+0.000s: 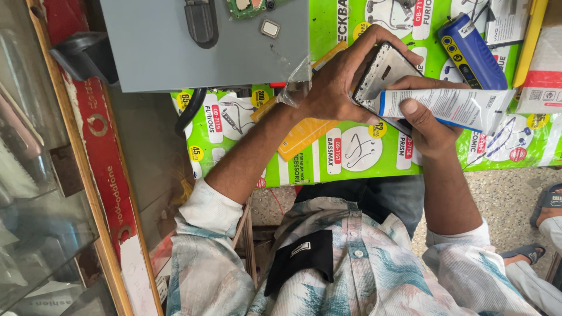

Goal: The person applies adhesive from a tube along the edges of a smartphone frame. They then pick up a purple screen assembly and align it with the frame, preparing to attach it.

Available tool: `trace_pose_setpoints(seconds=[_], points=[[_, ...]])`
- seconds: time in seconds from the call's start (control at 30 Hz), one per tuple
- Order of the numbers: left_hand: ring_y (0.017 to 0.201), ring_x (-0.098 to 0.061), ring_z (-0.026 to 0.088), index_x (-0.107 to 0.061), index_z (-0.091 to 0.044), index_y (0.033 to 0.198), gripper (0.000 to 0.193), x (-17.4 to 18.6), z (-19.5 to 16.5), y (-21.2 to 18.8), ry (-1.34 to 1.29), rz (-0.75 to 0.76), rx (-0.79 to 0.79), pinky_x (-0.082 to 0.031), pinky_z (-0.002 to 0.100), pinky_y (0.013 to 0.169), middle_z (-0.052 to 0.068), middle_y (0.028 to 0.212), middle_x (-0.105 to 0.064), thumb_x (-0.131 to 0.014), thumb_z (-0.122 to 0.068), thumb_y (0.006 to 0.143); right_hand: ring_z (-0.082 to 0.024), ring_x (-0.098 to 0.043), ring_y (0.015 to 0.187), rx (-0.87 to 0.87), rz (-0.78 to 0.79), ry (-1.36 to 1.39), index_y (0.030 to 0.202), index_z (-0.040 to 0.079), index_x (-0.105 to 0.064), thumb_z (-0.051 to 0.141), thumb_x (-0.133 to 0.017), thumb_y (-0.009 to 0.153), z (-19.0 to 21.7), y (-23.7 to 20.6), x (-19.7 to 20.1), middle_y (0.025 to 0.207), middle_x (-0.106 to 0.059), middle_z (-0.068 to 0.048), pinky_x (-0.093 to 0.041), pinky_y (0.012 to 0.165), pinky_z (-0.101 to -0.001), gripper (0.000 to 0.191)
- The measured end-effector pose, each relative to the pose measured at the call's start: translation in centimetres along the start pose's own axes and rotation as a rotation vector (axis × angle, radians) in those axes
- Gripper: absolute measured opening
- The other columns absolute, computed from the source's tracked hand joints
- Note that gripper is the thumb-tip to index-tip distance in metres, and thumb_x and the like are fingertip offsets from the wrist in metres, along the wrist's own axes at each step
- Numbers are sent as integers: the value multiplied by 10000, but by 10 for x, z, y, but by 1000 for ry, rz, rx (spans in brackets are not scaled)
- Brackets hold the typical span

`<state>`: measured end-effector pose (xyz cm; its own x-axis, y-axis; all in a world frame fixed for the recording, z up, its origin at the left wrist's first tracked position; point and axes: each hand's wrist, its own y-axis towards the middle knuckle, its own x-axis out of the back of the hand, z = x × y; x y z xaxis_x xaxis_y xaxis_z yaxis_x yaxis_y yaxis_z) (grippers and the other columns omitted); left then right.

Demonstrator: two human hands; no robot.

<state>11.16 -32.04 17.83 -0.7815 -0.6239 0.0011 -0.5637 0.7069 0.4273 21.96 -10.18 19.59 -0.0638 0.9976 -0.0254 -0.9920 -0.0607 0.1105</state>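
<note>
Nearest, shirt: patterned pale-and-teal shirt [363, 275] filling the bottom of the view, sleeves rolled.
Left hand [339, 79]: wrapped around a phone frame [383, 73], fingers curled over its top edge, thumb under the lower side; clamped firmly.
Phone frame: held above the green sheet, tilted, inner metal side up, just beside and touching the tube's nozzle end.
Right hand [424, 126]: closed on a white glue tube [451, 108], thumb pressed on top near the nozzle, fingers beneath.
Hands: close together, meeting at the frame's lower edge.
Beneath: green printed packaging sheet [351, 149] serving as a work surface; an orange card [304, 134] lying on it under the left wrist.
Farther: grey mat [205, 44] with a small circuit board [252, 6] at its top edge; blue cylindrical tool [471, 50] well apart to the right.
Risk, judged: too hard a squeeze likely flooding adhesive past the frame's edge; a slip of the tilted frame smearing glue onto fingers or the sheet.
Far right: another person's sandalled feet [547, 205] on the floor.
</note>
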Motion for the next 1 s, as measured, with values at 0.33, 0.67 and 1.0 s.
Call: trace_pose_setpoints(seconds=[0.33,0.67,1.0], points=[[1343,-647,204,-423,-118,1396,892,1,-4,2,-29,8,41,-558,344,1195,40,1412,-612,-977,32,713,-120,-642,776,-112,-64,135,1254,-92,-655,235,-728,1051,-5,-3,-3,972,-716,-123,-522,749,-216,392],[1357,-635,214,-413,-123,1391,902,1,-1,2,-4,2,8,-537,353,1216,41,1422,-609,-991,27,716,-126,-670,808,-104,-35,33,1203,-103,-673,260,-744,1032,0,-1,-4,993,-721,-122,-552,780,-217,407],[1358,-635,209,-407,-136,1389,930,0,3,1,20,-8,7,-535,355,1220,33,1428,-615,-1009,-15,690,-144,-685,829,-90,-5,28,1185,-111,-677,254,-731,1035,0,-1,-2,1001,-728,-135,-558,801,-227,398]])
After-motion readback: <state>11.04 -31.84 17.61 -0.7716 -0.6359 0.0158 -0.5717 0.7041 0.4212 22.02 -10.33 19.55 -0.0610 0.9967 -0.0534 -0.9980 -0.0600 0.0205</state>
